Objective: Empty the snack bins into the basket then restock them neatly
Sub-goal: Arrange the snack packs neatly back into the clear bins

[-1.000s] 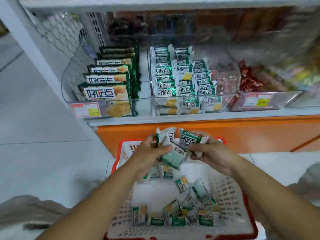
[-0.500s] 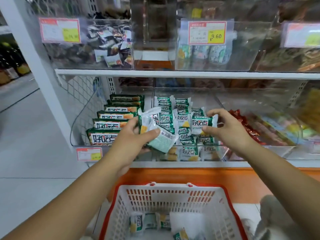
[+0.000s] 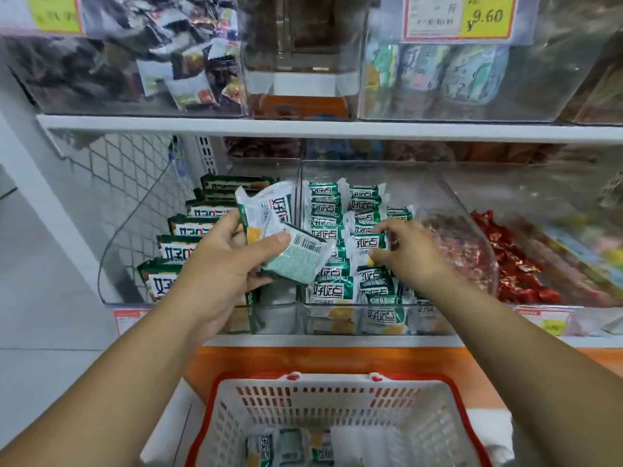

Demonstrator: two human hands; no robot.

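Note:
A clear middle snack bin on the lower shelf holds rows of small green-and-white snack packets. My left hand grips a few of these packets in front of the divider between the bins. My right hand is inside the middle bin and pinches one packet among the rows. Below, the white basket with a red rim stands on the floor with a few packets in it.
The left bin holds larger green snack packs standing in a row. A bin to the right holds red-wrapped sweets. Upper shelf bins carry other snacks and a 9.60 price tag. An orange shelf base lies behind the basket.
Both hands rose from the basket to the shelf with packets. My right hand has since lowered its packet into the middle bin's rows; my left hand stays in front holding its packets.

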